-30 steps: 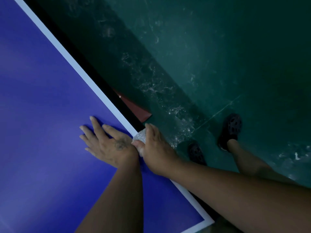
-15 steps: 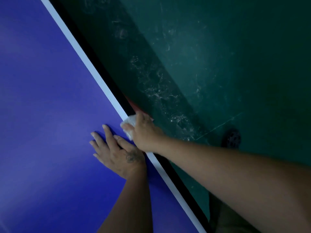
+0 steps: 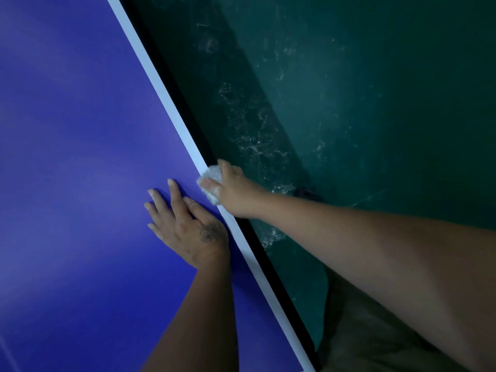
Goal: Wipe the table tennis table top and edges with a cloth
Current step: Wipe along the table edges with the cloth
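Note:
The blue table tennis table [image 3: 80, 157] fills the left half of the view, with a white line and a black side edge [image 3: 188, 114] running diagonally from the top to the bottom right. My right hand [image 3: 233, 189] grips a small white cloth [image 3: 212, 178] wrapped over that edge, thumb on the white line and fingers down the outer side. My left hand [image 3: 185, 224] lies flat on the blue top just inside the line, fingers spread.
Dark green floor [image 3: 349, 103] with pale scuff marks lies to the right of the table. My shorts [image 3: 375, 339] show at the bottom right, close to the table's side.
My right hand has slid the cloth farther along the table's edge, away from the corner. My left hand has followed on the blue top. The corner, the red object and my feet have left view.

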